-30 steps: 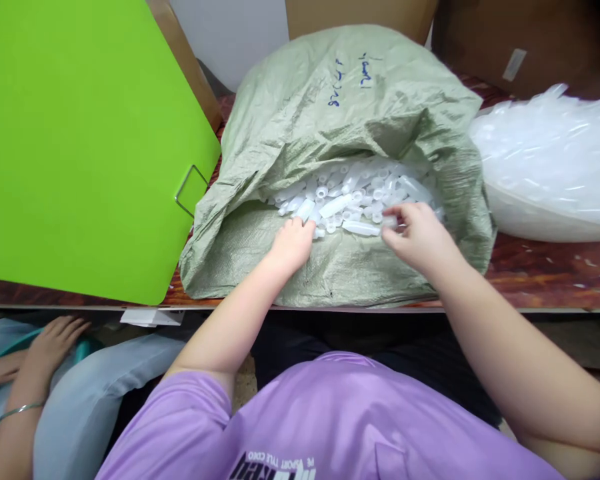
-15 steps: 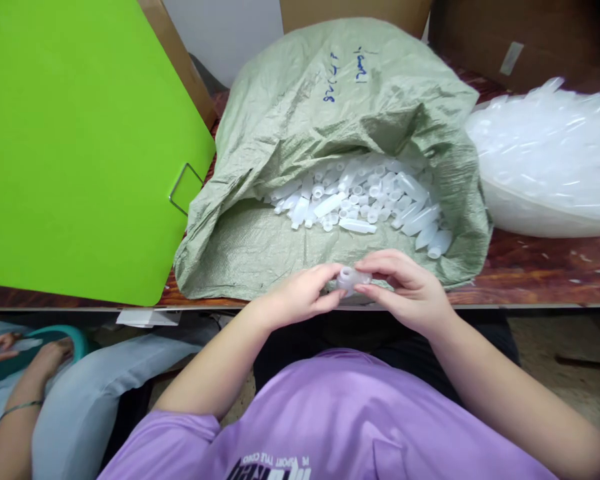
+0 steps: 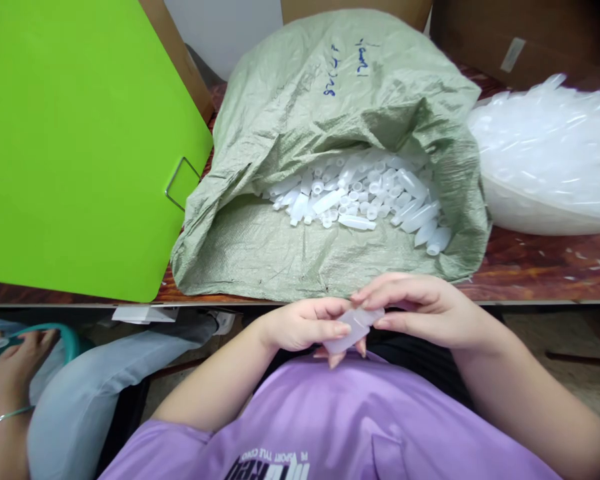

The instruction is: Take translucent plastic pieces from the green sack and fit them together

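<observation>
My left hand (image 3: 305, 325) and my right hand (image 3: 420, 310) meet just below the table edge, close to my purple shirt. Both pinch one small translucent plastic bottle (image 3: 353, 327) held between them; the left fingers wrap its lower end, the right fingertips press its neck end. Beyond the hands, a green woven sack (image 3: 330, 113) lies open on the table, with a heap of several similar white bottles (image 3: 360, 197) in its mouth.
A bright green board (image 3: 80, 140) with a wire clip leans at the left. A clear plastic bag (image 3: 550, 160) of translucent parts sits on the brown table (image 3: 540, 270) at the right. Another person's hand (image 3: 15, 360) with a bracelet rests at a teal basin at lower left. Cardboard boxes stand behind.
Both hands left the sack's mouth with a bottle, came together at the table edge, then drew back toward my body, holding the bottle between them.
</observation>
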Available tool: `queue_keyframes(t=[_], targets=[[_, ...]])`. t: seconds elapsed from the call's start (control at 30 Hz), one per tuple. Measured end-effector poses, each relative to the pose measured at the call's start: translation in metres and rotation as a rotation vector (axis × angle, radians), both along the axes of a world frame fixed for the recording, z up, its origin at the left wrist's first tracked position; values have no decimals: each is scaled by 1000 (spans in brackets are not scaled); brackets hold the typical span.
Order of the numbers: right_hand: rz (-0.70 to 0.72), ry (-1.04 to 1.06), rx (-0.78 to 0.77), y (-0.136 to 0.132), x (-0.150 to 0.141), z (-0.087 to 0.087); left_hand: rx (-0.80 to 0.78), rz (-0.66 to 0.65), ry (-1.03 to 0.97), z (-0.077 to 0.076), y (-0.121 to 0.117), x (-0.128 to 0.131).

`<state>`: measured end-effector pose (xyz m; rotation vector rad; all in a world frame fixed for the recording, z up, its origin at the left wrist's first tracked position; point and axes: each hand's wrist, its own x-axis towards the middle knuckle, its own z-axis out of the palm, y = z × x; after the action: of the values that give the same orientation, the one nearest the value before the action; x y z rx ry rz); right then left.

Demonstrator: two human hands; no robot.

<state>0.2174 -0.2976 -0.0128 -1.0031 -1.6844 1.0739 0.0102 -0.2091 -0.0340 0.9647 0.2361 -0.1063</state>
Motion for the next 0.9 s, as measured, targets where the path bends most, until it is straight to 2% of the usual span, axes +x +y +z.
queue_keyframes(t=[0.07, 0.17, 0.23, 0.3, 0.33, 0.4, 0.47, 0.53, 0.63, 0.73, 0.83, 0.9], targets=[[-4, -69, 62, -1, 1, 3, -67, 1, 7, -6, 0, 0], [-133, -279, 84, -1, -5, 4, -64, 32, 33, -7, 1, 0], [-251, -435, -13, -2, -10, -1, 90, 48, 64, -1, 1, 0], [-320, -499, -124, -4, -13, -9, 268, 55, 105, 5, 1, 1], [-342, -486, -138, -6, -13, -13, 328, 65, 118, 8, 2, 2], [-368, -409, -67, -12, -11, -21, 374, 114, 126, 11, 3, 3], [-373, -347, 59, -17, -7, -25, 356, 165, 98, 9, 4, 3], [-337, -352, 98, -21, -4, -26, 320, 169, 70, 4, 5, 1], [-316, -417, 20, -22, -4, -23, 262, 141, 54, -3, 4, 0], [-278, -388, 50, -21, -8, -22, 236, 153, 52, -8, 1, 0], [-158, -401, -11, -20, -13, -23, 300, 172, 60, -8, -2, -1], [-177, -429, -100, -19, -16, -24, 378, 178, 83, -7, -4, -1]])
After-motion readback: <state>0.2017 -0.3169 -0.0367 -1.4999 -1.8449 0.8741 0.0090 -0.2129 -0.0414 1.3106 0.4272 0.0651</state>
